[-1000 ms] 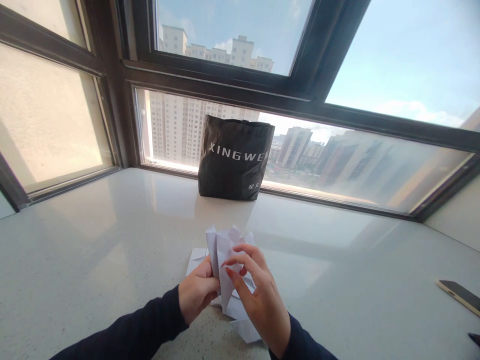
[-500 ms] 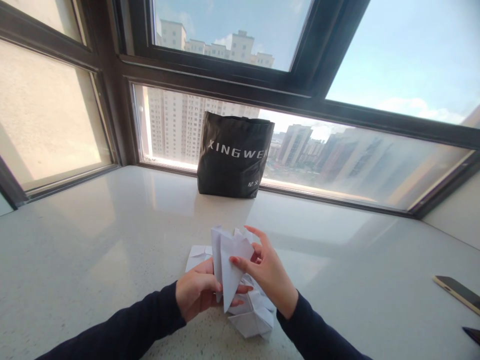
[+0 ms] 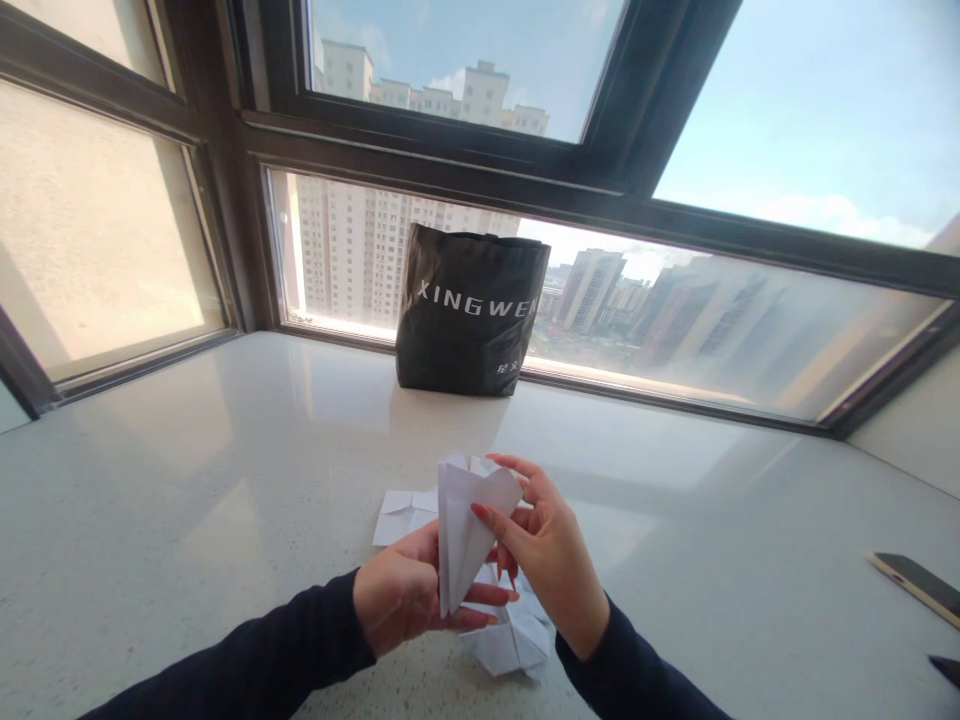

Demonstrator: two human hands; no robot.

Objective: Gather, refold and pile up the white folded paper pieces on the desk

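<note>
A folded sheet of white paper, layered and narrowing to a point at the bottom, is held up between both hands. My left hand supports it from the left and below, some fingers reaching out behind its lower tip. My right hand pinches the upper right part, thumb in front and the other fingers behind. Under the hands lie more folded white papers, partly hidden. Behind my left hand, a flat folded paper rests on the white speckled surface.
A black bag with white lettering stands upright by the window. At the right edge lie a phone and the tip of a dark object. Dark window frames bound the surface at the back.
Both hands and the folded paper have shifted slightly right. The paper's left flaps, apart before, now lie close together, and the left fingers extend further to the right.
</note>
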